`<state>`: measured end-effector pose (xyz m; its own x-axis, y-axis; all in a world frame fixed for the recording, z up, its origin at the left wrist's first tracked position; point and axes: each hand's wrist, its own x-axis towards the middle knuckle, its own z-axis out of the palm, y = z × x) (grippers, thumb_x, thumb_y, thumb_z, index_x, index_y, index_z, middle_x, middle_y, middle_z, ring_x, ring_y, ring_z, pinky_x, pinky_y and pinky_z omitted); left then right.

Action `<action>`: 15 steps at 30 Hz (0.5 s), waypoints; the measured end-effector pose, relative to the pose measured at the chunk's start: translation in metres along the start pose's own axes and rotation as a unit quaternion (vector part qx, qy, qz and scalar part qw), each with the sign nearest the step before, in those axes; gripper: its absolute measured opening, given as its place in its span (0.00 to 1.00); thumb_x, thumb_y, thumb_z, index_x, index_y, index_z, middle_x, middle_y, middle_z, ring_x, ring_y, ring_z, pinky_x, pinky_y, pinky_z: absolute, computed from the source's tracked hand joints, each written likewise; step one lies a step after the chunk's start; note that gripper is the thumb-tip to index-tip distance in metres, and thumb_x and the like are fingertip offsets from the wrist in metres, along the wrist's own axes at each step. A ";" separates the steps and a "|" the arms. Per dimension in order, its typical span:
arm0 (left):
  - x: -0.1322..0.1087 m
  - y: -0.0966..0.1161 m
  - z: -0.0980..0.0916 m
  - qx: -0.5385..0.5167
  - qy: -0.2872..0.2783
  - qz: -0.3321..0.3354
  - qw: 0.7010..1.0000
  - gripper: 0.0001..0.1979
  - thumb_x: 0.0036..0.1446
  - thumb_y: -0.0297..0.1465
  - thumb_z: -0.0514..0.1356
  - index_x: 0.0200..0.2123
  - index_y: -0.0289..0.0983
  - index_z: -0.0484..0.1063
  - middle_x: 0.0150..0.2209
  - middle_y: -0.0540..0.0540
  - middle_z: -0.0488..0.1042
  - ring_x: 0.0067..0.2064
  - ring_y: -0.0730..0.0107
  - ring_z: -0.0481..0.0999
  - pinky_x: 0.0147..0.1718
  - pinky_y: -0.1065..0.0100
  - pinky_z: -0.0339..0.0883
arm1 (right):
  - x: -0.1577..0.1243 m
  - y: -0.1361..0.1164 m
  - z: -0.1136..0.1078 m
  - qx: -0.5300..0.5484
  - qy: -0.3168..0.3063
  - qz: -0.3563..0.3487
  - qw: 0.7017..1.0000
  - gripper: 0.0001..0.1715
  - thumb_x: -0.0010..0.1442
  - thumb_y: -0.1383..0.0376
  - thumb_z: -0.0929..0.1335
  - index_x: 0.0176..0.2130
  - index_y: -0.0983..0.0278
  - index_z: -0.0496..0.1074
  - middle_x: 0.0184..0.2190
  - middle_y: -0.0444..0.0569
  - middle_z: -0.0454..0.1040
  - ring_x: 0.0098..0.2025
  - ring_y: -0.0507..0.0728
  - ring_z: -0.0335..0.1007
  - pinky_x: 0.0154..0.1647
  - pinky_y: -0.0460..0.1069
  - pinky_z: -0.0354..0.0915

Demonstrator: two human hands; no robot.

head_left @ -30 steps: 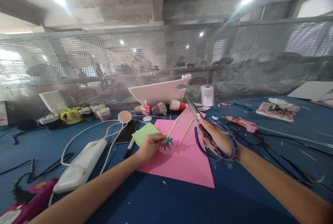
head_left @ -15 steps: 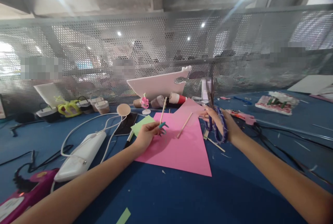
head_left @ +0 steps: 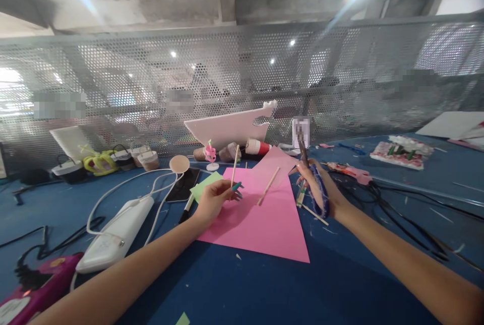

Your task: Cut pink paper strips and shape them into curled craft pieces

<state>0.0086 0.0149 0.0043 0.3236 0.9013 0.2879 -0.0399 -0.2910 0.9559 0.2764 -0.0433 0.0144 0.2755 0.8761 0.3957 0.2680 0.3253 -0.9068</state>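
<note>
Between the thumb and fingers of my left hand (head_left: 217,198), a thin wooden stick (head_left: 235,164) stands nearly upright. That hand is over the left part of a bright pink paper sheet (head_left: 272,234), beside a green paper piece (head_left: 206,185). My right hand (head_left: 315,184) is closed on scissors with blue-wrapped handles (head_left: 322,196), their dark blades pointing up and away. A paler pink sheet (head_left: 270,164) lies by its fingertips; whether they touch it I cannot tell. A second wooden stick (head_left: 269,185) rests across the pink paper.
On the left are a white power strip (head_left: 117,237) with cables, a dark phone (head_left: 183,185) and a round beige disc (head_left: 179,164). Paper cups (head_left: 257,146) and a white foam board (head_left: 227,128) stand at the back. A pink glue gun (head_left: 353,174) lies to the right.
The scissors have turned slightly in my right hand, their blades now lower and their handles less visible. My left hand still holds the stick. The camera view has shifted slightly.
</note>
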 end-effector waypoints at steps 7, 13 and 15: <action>-0.002 -0.001 0.001 0.011 -0.019 0.014 1.000 0.18 0.46 0.40 0.68 0.35 0.33 0.74 0.24 0.47 0.76 0.26 0.71 0.76 0.29 0.67 0.70 | -0.016 -0.011 0.014 -0.219 -0.019 -0.149 0.964 0.23 0.60 0.45 0.61 0.33 0.61 0.62 0.30 0.50 0.68 0.34 0.59 0.66 0.34 0.52 0.61; -0.007 0.004 0.004 0.027 -0.041 0.016 0.999 0.16 0.48 0.39 0.67 0.37 0.33 0.76 0.28 0.46 0.77 0.28 0.69 0.78 0.33 0.65 0.73 | -0.025 -0.014 0.021 -0.314 -0.064 -0.232 0.919 0.19 0.62 0.49 0.62 0.34 0.62 0.59 0.34 0.53 0.67 0.38 0.61 0.64 0.40 0.56 0.62; -0.007 0.005 0.005 0.029 -0.049 0.037 0.998 0.16 0.47 0.39 0.68 0.36 0.33 0.78 0.29 0.45 0.77 0.29 0.68 0.78 0.33 0.64 0.73 | -0.028 -0.016 0.023 -0.320 -0.069 -0.242 0.913 0.18 0.62 0.50 0.62 0.34 0.62 0.59 0.34 0.53 0.67 0.38 0.61 0.64 0.40 0.56 0.63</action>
<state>0.0104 0.0052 0.0066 0.4128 0.8419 0.3475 -0.0132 -0.3760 0.9265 0.2432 -0.0654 0.0144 -0.1262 0.7354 0.6657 0.8250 0.4504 -0.3412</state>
